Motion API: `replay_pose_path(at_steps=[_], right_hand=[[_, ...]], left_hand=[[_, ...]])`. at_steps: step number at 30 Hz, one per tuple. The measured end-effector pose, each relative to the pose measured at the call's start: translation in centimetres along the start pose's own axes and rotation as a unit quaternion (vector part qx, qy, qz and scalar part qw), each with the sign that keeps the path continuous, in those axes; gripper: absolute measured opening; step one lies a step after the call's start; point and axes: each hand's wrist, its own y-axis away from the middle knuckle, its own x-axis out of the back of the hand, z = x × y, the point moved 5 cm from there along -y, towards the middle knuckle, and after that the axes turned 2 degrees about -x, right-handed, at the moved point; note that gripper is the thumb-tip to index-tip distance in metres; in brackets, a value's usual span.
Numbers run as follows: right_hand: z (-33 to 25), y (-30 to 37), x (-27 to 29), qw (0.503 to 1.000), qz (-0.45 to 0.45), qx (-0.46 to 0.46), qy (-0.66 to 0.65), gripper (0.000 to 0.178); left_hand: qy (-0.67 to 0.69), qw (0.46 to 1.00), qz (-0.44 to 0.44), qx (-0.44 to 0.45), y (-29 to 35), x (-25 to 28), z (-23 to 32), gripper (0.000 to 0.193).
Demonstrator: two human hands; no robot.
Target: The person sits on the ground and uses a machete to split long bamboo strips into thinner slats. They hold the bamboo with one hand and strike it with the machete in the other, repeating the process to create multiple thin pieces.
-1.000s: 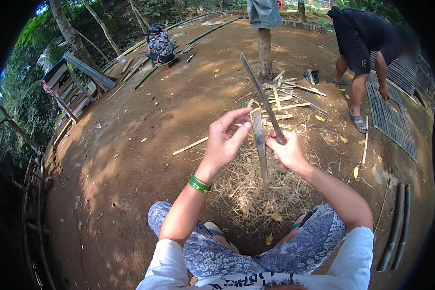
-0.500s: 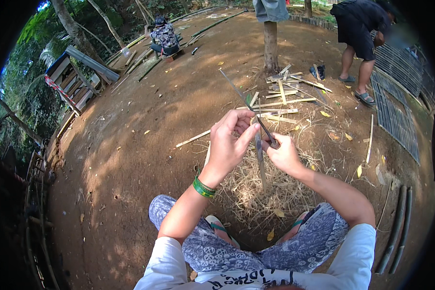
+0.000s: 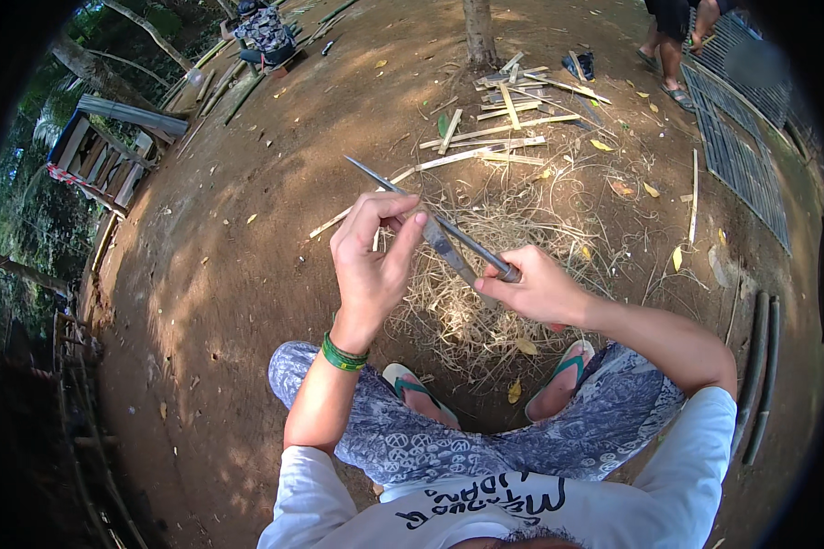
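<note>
My left hand (image 3: 368,245), with a green band at the wrist, pinches the upper end of a bamboo strip (image 3: 447,251) between thumb and fingers. The strip is dark in the middle and pale at its lower end, and slants down toward the right. My right hand (image 3: 542,285) is closed round the thick near end of a long thin dark knife-like tool (image 3: 467,240). The tool points up and left, crossing close by the strip and passing behind my left fingers. Whether its edge touches the strip I cannot tell.
Curly pale shavings (image 3: 467,316) cover the ground between my feet. Beyond lies a heap of split bamboo strips (image 3: 499,128) before a tree trunk (image 3: 479,32). Bamboo poles (image 3: 751,375) lie at right, near a slatted bamboo panel (image 3: 737,151). Two people are farther off.
Both hands are lower in view, the left also farther left. The bamboo strip has tilted from nearly upright to slanting, and the tool lies flatter. My view has tipped downward.
</note>
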Motion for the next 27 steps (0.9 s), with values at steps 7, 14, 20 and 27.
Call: replay_pose_path(at_steps=[7, 14, 20, 27], right_hand=[[7.8, 0.8, -4.2, 0.993, -0.040, -0.108, -0.022, 0.033], [7.0, 3.0, -4.6, 0.990, -0.050, -0.113, -0.061, 0.031], [8.4, 3.2, -4.6, 0.988, -0.059, -0.137, -0.026, 0.038], [0.9, 4.8, -1.4, 0.991, 0.004, -0.011, -0.131, 0.030]], left_hand=[[0.017, 0.999, -0.005, -0.043, 2.2, 0.5, 1.3, 0.019], [0.061, 0.998, 0.001, -0.034, 4.2, 1.3, 1.2, 0.022], [0.049, 0.998, -0.016, -0.042, 4.8, 2.3, 1.7, 0.022], [0.035, 0.997, -0.012, -0.062, 4.7, 1.8, 2.6, 0.022]])
